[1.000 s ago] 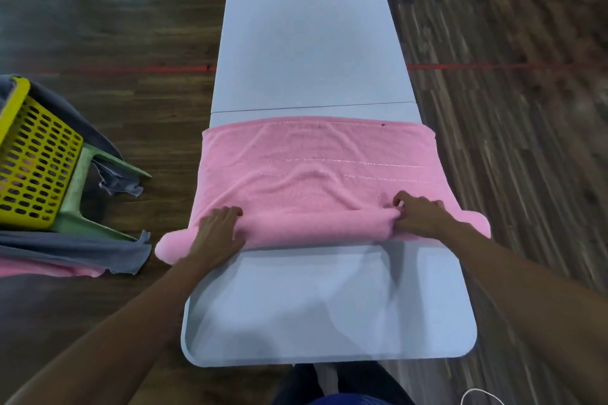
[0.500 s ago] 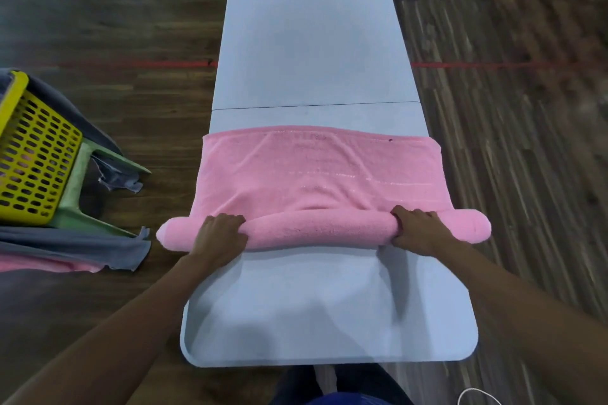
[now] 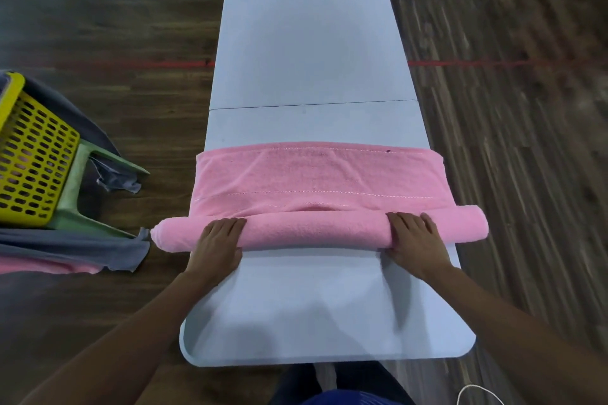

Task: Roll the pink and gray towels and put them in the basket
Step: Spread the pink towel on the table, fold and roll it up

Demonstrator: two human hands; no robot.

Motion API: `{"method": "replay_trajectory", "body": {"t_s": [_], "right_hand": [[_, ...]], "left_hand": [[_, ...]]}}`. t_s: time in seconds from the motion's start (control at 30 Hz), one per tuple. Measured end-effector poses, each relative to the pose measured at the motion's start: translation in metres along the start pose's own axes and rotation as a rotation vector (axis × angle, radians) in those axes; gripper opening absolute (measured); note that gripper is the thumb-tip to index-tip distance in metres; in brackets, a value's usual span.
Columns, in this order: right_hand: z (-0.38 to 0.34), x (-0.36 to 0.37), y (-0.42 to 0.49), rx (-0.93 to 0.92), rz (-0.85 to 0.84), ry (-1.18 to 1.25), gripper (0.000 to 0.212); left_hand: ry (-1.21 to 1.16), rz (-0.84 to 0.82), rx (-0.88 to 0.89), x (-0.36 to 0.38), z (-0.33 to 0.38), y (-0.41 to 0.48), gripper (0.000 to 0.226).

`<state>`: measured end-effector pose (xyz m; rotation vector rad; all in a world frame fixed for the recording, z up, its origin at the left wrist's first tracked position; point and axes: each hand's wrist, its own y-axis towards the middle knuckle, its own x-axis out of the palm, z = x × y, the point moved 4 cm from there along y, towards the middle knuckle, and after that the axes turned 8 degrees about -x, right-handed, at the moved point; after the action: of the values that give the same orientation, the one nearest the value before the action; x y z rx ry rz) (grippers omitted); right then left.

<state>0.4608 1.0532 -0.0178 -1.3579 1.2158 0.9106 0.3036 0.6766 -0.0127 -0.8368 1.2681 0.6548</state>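
Where the head view looks down, the pink towel (image 3: 316,230) is seen half rolled across the worktop (image 3: 309,43). The roll lies under both grips, with its ends overhanging the edges outside them. The left grip (image 3: 217,245) is laid flat on the roll, fingers nearly straight and nothing clasped, and the right grip (image 3: 416,242) is pressed on it likewise. Beyond the fingertips the unrolled part is spread flat. Well left of the left grip, a yellow basket (image 3: 29,154) is set on a green stool (image 3: 75,187), with a gray towel (image 3: 72,248) draped by it.
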Motion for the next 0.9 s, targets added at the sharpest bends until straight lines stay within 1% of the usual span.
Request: {"method": "replay_trajectory", "body": {"t_s": [0.1,0.13,0.2,0.23,0.27,0.3,0.33,0.4,0.43,0.47,0.5,0.57,0.6,0.67,0.7,0.73,0.77,0.8,0.83,0.87,0.9], "right_hand": [[0.002,-0.019,0.013,0.053,-0.151,0.056,0.063],[0.003,-0.026,0.018,0.071,-0.209,0.122,0.059],[0.006,-0.033,0.024,0.114,-0.314,0.281,0.057],[0.009,-0.034,0.025,0.126,-0.328,0.303,0.058],[0.011,-0.034,0.026,0.132,-0.308,0.272,0.059],[0.012,-0.034,0.027,0.139,-0.249,0.206,0.058],[0.011,-0.033,0.027,0.14,-0.157,0.131,0.055],[0.006,-0.03,0.026,0.108,0.063,0.037,0.037],[0.002,-0.028,0.024,0.081,0.142,0.022,0.03],[-0.001,-0.025,0.022,0.052,0.172,0.017,0.03],[-0.004,-0.02,0.019,0.026,0.161,0.004,0.036],[-0.004,-0.007,0.012,-0.017,0.103,-0.039,0.058],[-0.003,-0.004,0.009,-0.032,0.097,-0.045,0.062],[-0.001,-0.009,0.008,-0.014,0.067,-0.011,0.057],[-0.001,-0.014,0.01,-0.001,0.012,-0.005,0.054],[-0.002,-0.019,0.013,0.004,-0.069,-0.005,0.05],[-0.002,-0.025,0.016,0.0,-0.149,0.002,0.048],[-0.001,-0.029,0.019,0.006,-0.228,0.047,0.049],[0.002,-0.031,0.022,0.023,-0.294,0.122,0.053],[0.006,-0.032,0.023,0.052,-0.328,0.187,0.056],[0.011,-0.033,0.025,0.088,-0.316,0.217,0.057]], "left_hand": [[-0.048,-0.095,-0.054,-0.009,0.001,0.009,0.049],[-0.086,-0.163,-0.078,-0.011,0.001,0.013,0.051],[-0.248,-0.321,-0.144,-0.013,-0.005,0.021,0.059],[-0.309,-0.343,-0.162,-0.014,-0.009,0.025,0.062],[-0.329,-0.301,-0.173,-0.016,-0.011,0.028,0.061],[-0.31,-0.212,-0.194,-0.018,-0.013,0.03,0.055],[-0.274,-0.109,-0.214,-0.019,-0.013,0.03,0.047],[-0.232,0.046,-0.196,-0.019,-0.006,0.029,0.034],[-0.215,0.068,-0.165,-0.017,-0.002,0.027,0.036],[-0.191,0.047,-0.136,-0.013,0.001,0.024,0.043],[-0.153,-0.005,-0.111,-0.009,0.002,0.021,0.052],[-0.034,-0.105,-0.068,-0.001,-0.002,0.015,0.069],[0.01,-0.116,-0.059,0.0,-0.003,0.013,0.071],[0.037,-0.098,-0.069,-0.005,-0.001,0.015,0.06],[0.023,-0.119,-0.088,-0.008,0.0,0.017,0.05],[-0.006,-0.162,-0.111,-0.012,0.001,0.021,0.041],[-0.049,-0.24,-0.137,-0.014,0.001,0.025,0.035],[-0.106,-0.342,-0.155,-0.016,0.0,0.027,0.035],[-0.163,-0.441,-0.163,-0.016,-0.004,0.029,0.041],[-0.208,-0.478,-0.164,-0.018,-0.008,0.03,0.05],[-0.222,-0.448,-0.166,-0.019,-0.013,0.032,0.055]]}}
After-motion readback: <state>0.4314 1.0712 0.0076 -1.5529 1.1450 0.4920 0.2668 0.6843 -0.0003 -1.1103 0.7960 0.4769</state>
